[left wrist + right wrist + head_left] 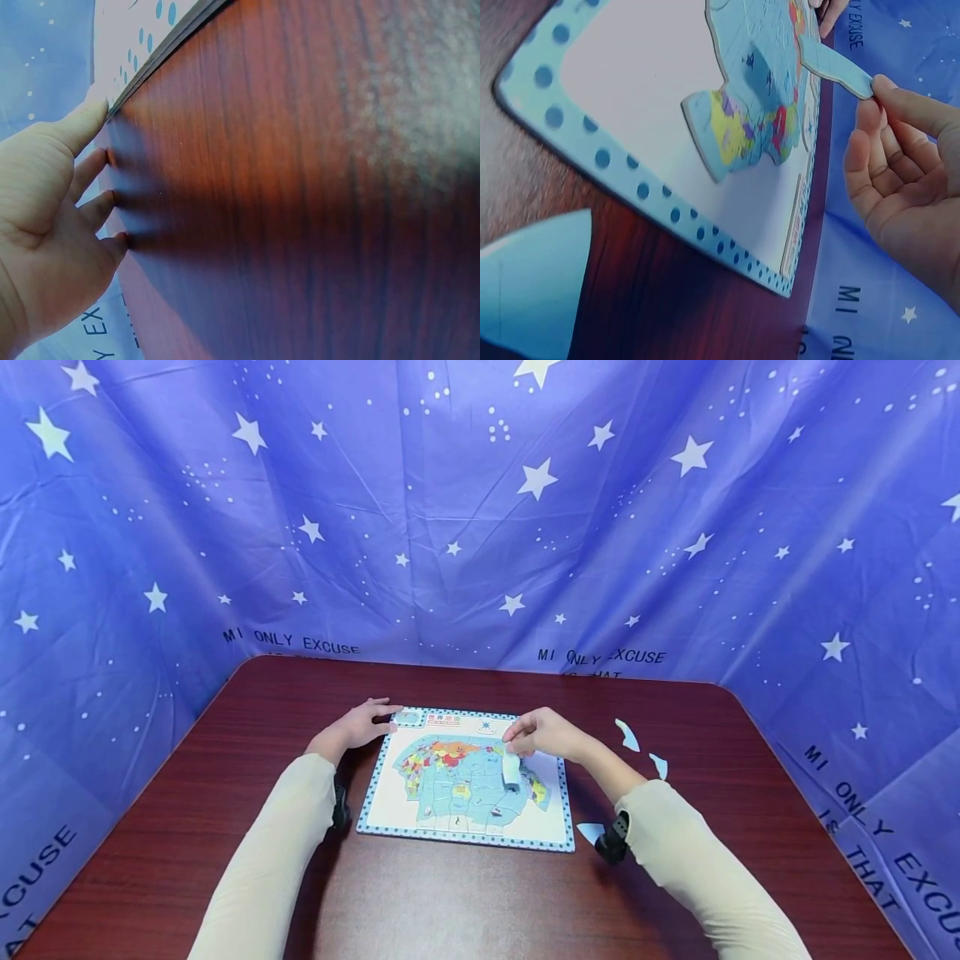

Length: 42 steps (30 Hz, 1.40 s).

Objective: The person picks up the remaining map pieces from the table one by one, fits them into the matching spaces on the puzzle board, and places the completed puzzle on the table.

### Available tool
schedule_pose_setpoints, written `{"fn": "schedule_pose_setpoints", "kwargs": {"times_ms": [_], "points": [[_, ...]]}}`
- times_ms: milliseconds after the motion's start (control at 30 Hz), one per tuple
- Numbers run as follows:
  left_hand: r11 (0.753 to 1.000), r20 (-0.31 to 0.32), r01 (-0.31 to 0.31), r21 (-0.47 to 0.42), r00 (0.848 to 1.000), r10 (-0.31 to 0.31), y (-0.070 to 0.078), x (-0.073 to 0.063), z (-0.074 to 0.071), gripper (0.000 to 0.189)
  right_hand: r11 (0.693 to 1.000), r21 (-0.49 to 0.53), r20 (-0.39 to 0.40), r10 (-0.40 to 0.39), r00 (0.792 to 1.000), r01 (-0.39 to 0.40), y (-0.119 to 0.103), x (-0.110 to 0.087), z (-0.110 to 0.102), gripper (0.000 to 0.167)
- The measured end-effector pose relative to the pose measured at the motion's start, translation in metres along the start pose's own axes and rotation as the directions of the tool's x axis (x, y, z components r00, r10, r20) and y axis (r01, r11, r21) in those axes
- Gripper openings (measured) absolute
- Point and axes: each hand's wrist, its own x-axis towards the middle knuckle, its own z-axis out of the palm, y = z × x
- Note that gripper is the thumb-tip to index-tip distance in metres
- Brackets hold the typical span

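Observation:
A world-map jigsaw board (384, 810) with a blue dotted border lies on the table, most of its map filled with coloured pieces. Over the right part of the map, my right hand (546, 732) pinches a pale blue puzzle piece (512, 770) at one end between thumb and fingers. The right wrist view shows this piece (836, 69) tilted above the map, its shadow falling on the pieces below. My left hand (358, 725) rests at the board's far left corner. In the left wrist view its thumb touches the board's edge, while the other fingers are spread at the table.
Two loose blue pieces, one farther back (627, 735) and one nearer (658, 766), lie right of the board. Another loose piece (590, 833) sits by its near right corner, beside the right wrist camera (612, 840). A starry blue curtain (450, 635) hangs behind the table.

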Motion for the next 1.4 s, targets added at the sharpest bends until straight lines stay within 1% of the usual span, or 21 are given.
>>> {"fn": "schedule_pose_setpoints", "kwargs": {"times_ms": [367, 600, 800, 933, 1133, 1333, 1400], "points": [[1.0, 0.003, 0.004, -0.002, 1.0, -0.004, 0.001, 0.0, 0.0, 0.051, 1.0, -0.015, 0.007, -0.005, 1.0, 0.005, -0.015, 0.008, 0.012, 0.02], [1.0, 0.007, 0.003, 0.002, 1.0, -0.003, 0.0, 0.0, -0.001, 0.051, 0.999, 0.039, 0.034, -0.009, 0.999, 0.008, -0.019, 0.016, 0.021, 0.02], [1.0, 0.007, -0.004, 0.001, 1.0, 0.004, 0.001, -0.001, -0.001, 0.051, 1.0, 0.03, 0.036, -0.003, 0.999, 0.002, -0.024, 0.022, 0.03, 0.023], [1.0, 0.007, -0.002, -0.001, 1.0, 0.002, 0.001, -0.001, -0.001, 0.051, 0.999, 0.03, 0.039, -0.015, 0.999, 0.013, -0.029, 0.025, 0.034, 0.023], [1.0, 0.007, 0.012, 0.001, 1.0, -0.012, 0.0, 0.0, -0.001, 0.051, 0.998, 0.056, 0.042, -0.04, 0.998, 0.038, -0.036, 0.028, 0.042, 0.025], [1.0, 0.004, 0.016, 0.01, 1.0, -0.016, 0.0, 0.0, -0.001, 0.051, 0.997, 0.053, 0.048, -0.064, 0.997, 0.061, -0.039, 0.034, 0.05, 0.022], [1.0, 0.004, 0.015, 0.01, 1.0, -0.015, 0.0, 0.0, -0.001, 0.051, 0.996, 0.067, 0.053, -0.063, 0.997, 0.059, -0.04, 0.036, 0.053, 0.021]]}}
